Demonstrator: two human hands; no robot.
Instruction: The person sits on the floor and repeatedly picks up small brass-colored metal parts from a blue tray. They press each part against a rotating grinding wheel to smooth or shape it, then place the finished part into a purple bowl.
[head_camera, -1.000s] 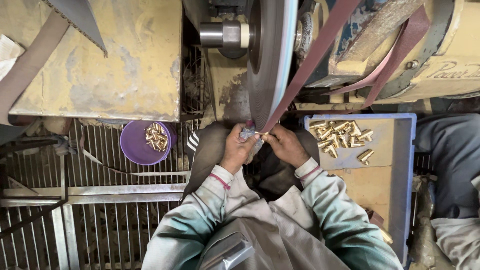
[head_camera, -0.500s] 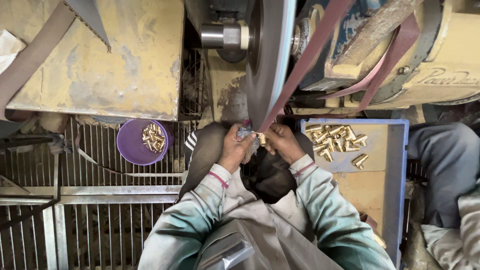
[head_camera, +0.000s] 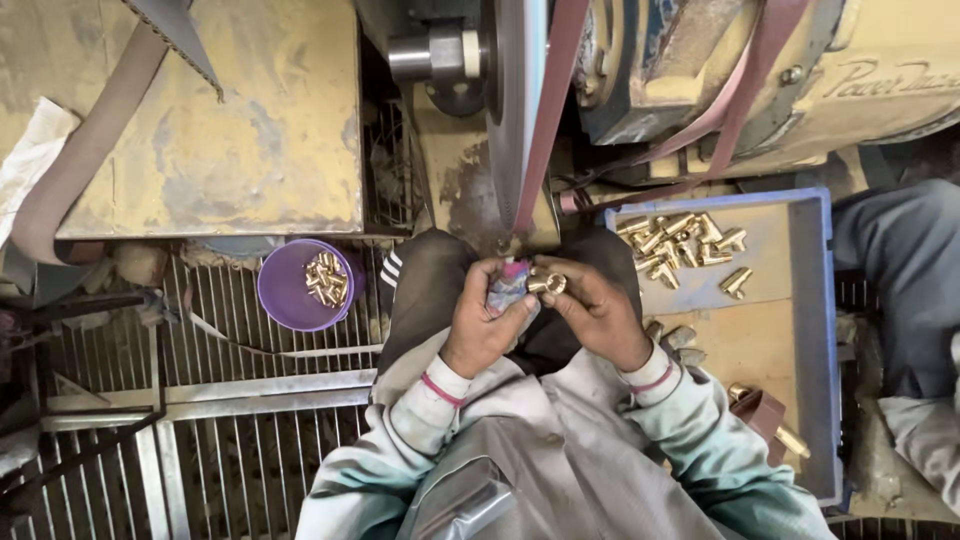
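Right hand (head_camera: 596, 312) is pinching a small brass fitting (head_camera: 547, 284) between thumb and fingertips, fingers curled narrow around it; fitting is short, tubular, shiny yellow metal with an open round end facing the camera. Left hand (head_camera: 484, 322) is closing on a crumpled bit of cloth (head_camera: 508, 291), pinkish and grey, soft-looking, pressed right beside the fitting. Both hands are meeting just below the lower edge of a big grey wheel (head_camera: 506, 110), smooth-faced and seen edge-on, with a maroon belt (head_camera: 548, 110) running over it. Whether the fitting is touching the wheel: cannot tell.

Right of the right hand, a blue plastic tray (head_camera: 826, 330) with a dusty tan floor is holding a loose pile of brass fittings (head_camera: 688, 248); a few more are lying near the wrist, partly hidden by the sleeve. Left of the left hand, a round purple plastic bowl (head_camera: 284, 300) is holding a smaller heap of the same brass pieces, sitting on a metal wire grate (head_camera: 230, 400). Above it, a worn yellow machine housing (head_camera: 215, 130), scratched and grimy.

Forearms are covered in pale grey-green sleeves. The tray's far right part is cut off by another person's dark trouser leg (head_camera: 900, 270). The machine top is out of frame.
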